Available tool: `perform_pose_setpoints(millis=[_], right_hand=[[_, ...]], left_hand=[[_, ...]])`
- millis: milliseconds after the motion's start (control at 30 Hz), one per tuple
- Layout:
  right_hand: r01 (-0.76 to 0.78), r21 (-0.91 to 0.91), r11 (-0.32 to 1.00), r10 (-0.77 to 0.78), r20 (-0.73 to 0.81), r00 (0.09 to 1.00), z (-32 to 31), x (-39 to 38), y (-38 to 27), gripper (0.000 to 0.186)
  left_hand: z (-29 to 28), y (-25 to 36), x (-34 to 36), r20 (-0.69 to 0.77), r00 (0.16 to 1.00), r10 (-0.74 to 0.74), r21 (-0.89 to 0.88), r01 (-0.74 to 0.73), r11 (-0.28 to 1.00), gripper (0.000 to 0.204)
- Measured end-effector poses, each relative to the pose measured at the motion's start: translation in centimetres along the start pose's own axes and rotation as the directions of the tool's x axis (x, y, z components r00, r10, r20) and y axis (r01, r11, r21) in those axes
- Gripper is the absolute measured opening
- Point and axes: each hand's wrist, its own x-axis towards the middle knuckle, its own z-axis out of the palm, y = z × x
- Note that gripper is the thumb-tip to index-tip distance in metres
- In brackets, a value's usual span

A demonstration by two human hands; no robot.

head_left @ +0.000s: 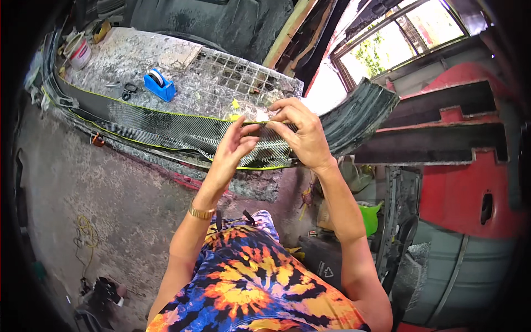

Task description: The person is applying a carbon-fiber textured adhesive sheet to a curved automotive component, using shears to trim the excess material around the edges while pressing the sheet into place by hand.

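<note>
Woven fabric strip (166, 130): long axis left to right, left end bending toward the far side. Black-silver weave, yellow edging; lies along the dark curved mould (362, 119). Right hand (303, 134): thumb and forefinger close together at upper edge, grip cannot be told. Left hand (231, 150): fingers parted over strip. Count: one strip, one blue tape dispenser (159, 86), one pair of scissors (129, 91), one bucket (78, 53)

I am holding my left forearm (188, 232) and right forearm (344, 202) forward, converging toward the hands. My left hand (228, 148) is spreading, its thumb (245, 146) standing apart from its curving fingers. My right hand (305, 133) is bending its fingers (290, 112) leftward above the thumb; whether the tips are touching is unclear.
</note>
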Motion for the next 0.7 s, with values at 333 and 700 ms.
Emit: perform_pose_setpoints(millis=[333,700], right_hand=[[-0.197,0.339,0.92,0.162,0.129,0.978,-4.8,-1.8,5.0,0.012],[-0.182,0.53,0.829,0.118,0.152,0.981,-10.2,-7.8,12.2,0.029]], left_hand=[[-1.7,-7.9,-2.3,-0.003,0.975,0.222,0.696,-0.157,0.7,0.019],[2.7,-8.7,8.9,0.263,0.92,0.292,0.954,-0.293,0.065,0.037]])
